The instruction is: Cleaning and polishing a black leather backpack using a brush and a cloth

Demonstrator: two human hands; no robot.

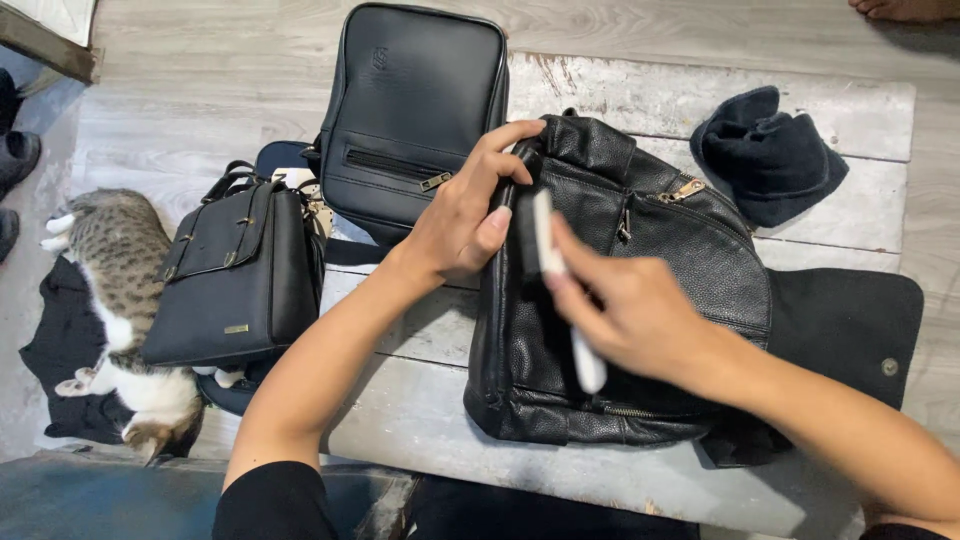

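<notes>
I see my left hand (462, 215) gripping the upper left edge of the black leather backpack (640, 300), its fingers (505, 140) curled over the top and the thumb pressed against the side. The backpack lies on its back across the middle of the white wooden bench (640, 100), with its gold zip pulls facing up. My right hand (625, 310) rests over the front of it and holds a white-handled brush (560, 290); the fingers are closed around the handle, the thumb lying along it, and the dark head of the brush touches the leather just beside my left thumb. So the backpack sits right under both hands, pinched by the left one and brushed against by the right.

A flat black bag (415, 110) lies just beyond my left hand, and a small black handbag (235, 275) with gold fittings stands to the left of it. A dark blue cloth (765, 155) is bunched on the far right of the bench, well apart from my hands. A black flap (850, 320) lies to the right of the backpack. A tabby cat (125, 300) lies on the floor to the left, on a dark garment (60, 340)
</notes>
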